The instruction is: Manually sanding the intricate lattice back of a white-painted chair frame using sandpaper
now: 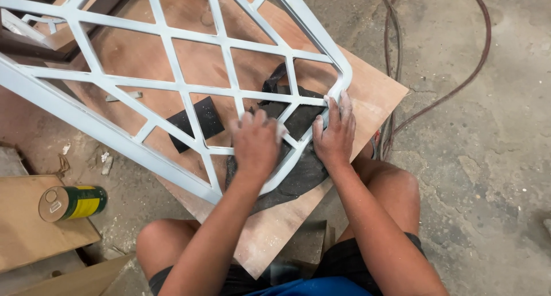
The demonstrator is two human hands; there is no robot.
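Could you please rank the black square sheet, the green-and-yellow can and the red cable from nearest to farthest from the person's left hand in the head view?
From the left hand:
1. Black square sheet, just to its left under the grille.
2. Green-and-yellow can, lower left on the cardboard.
3. Red cable, far right on the concrete floor.

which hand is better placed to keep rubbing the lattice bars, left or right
Probably the left hand: it lies flat over the inner bars of the grey lattice frame. The right hand grips the frame's rounded corner, apparently steadying it.
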